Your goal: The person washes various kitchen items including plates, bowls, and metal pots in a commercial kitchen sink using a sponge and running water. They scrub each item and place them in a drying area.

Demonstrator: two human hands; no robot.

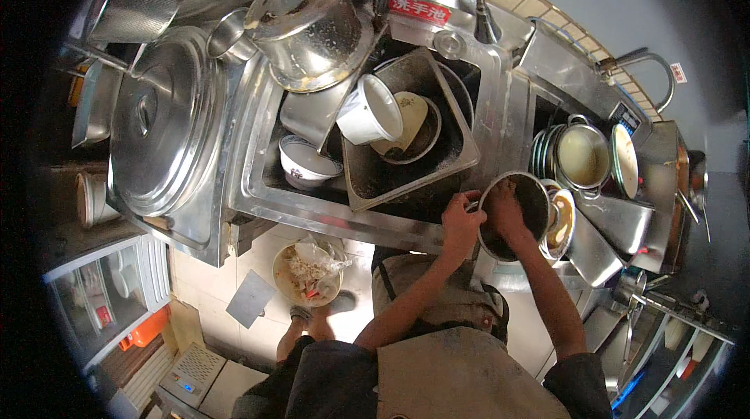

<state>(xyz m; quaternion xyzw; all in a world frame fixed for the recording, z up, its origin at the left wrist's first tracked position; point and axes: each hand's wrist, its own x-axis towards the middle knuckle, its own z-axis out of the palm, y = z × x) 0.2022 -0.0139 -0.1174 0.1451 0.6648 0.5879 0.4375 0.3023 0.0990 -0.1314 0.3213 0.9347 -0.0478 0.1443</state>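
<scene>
My left hand [462, 223] grips the near rim of a round steel bowl [528, 198] held tilted over the edge between two sinks. My right hand [502, 212] reaches inside the bowl, pressed against its dark inner surface. Whether it holds a cloth or sponge is hidden. Both forearms rise from my apron at the lower edge. Beside the bowl on the right lie stacked dishes [562, 223] with yellowish residue.
The left sink [258, 184] holds a square steel tray [461, 157], white cup [369, 110], bowls [306, 162] and a big dented pot [308, 24]. A large lid [160, 122] sits left. The right sink has a pan [582, 155] and plates. A food-waste bucket [307, 273] stands on the floor.
</scene>
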